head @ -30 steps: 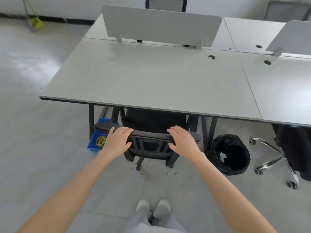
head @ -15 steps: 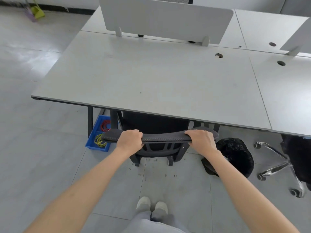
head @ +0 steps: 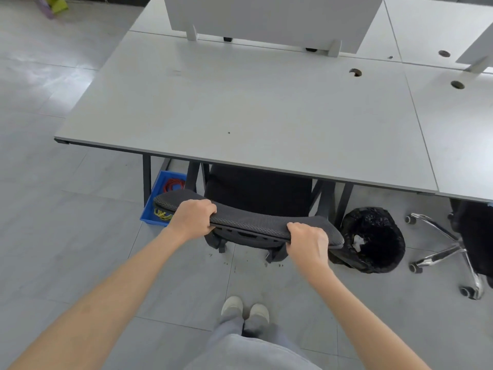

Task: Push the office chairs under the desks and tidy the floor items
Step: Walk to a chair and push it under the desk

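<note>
Black bin [head: 373,240] beside gripped chair [head: 250,222], blue tray [head: 156,209] left

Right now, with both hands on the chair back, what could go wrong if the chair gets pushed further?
1. The black bag-lined waste bin sits right beside the dark mesh office chair back, by the right hand; a skewed push might knock it over.
2. The blue plastic tray of rubber bands near the left hand could get bumped.
3. Fingers might get pinched against the grey desk edge.

White privacy screen [head: 272,20] standing upright on the far tabletop edge, green dustpan [head: 56,2] far left
</note>
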Motion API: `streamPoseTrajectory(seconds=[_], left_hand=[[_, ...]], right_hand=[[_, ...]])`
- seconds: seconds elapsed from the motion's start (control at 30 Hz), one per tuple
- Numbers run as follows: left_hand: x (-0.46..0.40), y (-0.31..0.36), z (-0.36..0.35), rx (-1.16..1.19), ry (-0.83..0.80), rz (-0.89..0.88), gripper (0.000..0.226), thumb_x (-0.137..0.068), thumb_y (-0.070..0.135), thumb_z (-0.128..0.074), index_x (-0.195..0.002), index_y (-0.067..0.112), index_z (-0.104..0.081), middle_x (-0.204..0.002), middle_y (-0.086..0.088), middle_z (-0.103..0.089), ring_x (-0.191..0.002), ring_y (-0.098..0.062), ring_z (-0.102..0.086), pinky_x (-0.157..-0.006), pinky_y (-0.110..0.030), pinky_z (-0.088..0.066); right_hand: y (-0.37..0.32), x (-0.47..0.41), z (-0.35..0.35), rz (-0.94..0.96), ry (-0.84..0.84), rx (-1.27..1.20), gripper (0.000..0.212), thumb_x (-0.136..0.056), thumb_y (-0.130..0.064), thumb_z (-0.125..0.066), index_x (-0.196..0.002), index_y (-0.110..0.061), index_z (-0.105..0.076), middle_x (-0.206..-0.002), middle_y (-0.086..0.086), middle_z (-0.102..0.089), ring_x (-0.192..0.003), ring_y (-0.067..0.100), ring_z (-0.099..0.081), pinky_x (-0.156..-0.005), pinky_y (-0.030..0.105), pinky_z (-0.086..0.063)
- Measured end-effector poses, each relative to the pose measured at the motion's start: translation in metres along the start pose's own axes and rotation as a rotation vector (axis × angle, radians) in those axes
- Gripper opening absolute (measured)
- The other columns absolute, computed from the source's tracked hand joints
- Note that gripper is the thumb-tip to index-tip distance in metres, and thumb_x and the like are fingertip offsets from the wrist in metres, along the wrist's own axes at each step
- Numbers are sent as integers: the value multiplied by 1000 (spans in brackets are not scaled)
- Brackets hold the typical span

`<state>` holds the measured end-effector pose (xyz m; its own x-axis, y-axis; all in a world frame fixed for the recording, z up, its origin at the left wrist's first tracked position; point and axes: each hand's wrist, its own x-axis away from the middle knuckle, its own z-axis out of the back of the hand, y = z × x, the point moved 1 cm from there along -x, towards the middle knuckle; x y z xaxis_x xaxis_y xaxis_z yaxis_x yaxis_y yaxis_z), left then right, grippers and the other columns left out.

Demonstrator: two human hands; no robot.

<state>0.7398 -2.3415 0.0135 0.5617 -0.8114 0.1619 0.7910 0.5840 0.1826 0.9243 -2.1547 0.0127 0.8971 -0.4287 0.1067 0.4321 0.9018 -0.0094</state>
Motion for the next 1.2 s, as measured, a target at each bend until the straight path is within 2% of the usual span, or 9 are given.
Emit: streamPoseTrajectory(seconds=[0.07,0.27,0.4,0.5,0.6,0.73,0.83,0.97,1.2], left_hand=[[11,-11,1,-4,-20,-49,26,-75,21,-65,-98,8,-69,-95,-9,-70,-84,-27,-65,-71,-33,-52],[21,-19,8,-115,-136,-141,25,-77,22,-59,-97,9,-69,-96,-7,-70,-85,-26,-65,-73,-34,-52],[28,0,7,-197,-223,-140,25,-81,25,-53,-93,10,-68,-91,-6,-69,-84,-26,-64,-73,-34,-50],[22,22,13,-317,-258,-139,26,-86,29,-47,-92,11,-65,-91,-5,-69,-84,-24,-63,-69,-29,-44],[13,36,22,-341,-230,-140,29,-89,32,-46,-95,12,-66,-89,-5,-70,-82,-23,-65,-70,-29,-48],[16,41,37,-304,-184,-103,40,-91,48,-43,-88,15,-65,-72,-1,-62,-68,-18,-58,-63,-27,-46],[29,42,32,-301,-126,-150,31,-84,46,-53,-78,17,-65,-68,-1,-65,-64,-19,-61,-56,-27,-44],[66,45,-7,-312,-100,-212,28,-41,39,-79,-42,22,-57,-36,0,-51,-28,-13,-46,-32,-19,-32],[49,30,-17,-294,9,-216,24,-44,36,-78,-46,20,-60,-39,4,-54,-30,-13,-48,-37,-15,-24]], right_hand=[[-15,17,-6,27,13,1,33,-35,-20,-85,-52,-17,-57,-41,-5,-51,-35,16,-49,-41,20,-23],[-35,46,-18,97,-34,35,32,-36,-18,-84,-59,-19,-61,-44,-2,-53,-40,13,-52,-35,21,-32],[-16,48,-14,109,-1,79,35,-33,-20,-83,-64,-19,-66,-46,-5,-54,-41,12,-54,-35,17,-26],[9,36,3,102,-1,127,23,-56,-14,-71,-78,-20,-69,-57,-5,-62,-51,17,-60,-41,20,-30],[32,19,26,123,-67,74,29,-80,-10,-49,-103,-22,-62,-83,0,-69,-75,26,-63,-54,27,-34],[41,-1,56,199,-108,107,36,-91,-14,-42,-122,-30,-54,-89,2,-70,-82,25,-63,-60,27,-33],[47,5,52,222,-121,87,28,-85,-12,-45,-104,-29,-59,-83,-1,-69,-78,24,-63,-57,28,-35],[46,45,6,259,-100,96,30,-58,-8,-50,-77,-23,-67,-64,-5,-67,-52,19,-61,-40,26,-43],[45,27,-4,194,-22,-9,27,-50,-5,-65,-73,-19,-64,-62,-4,-64,-56,20,-62,-40,25,-44]])
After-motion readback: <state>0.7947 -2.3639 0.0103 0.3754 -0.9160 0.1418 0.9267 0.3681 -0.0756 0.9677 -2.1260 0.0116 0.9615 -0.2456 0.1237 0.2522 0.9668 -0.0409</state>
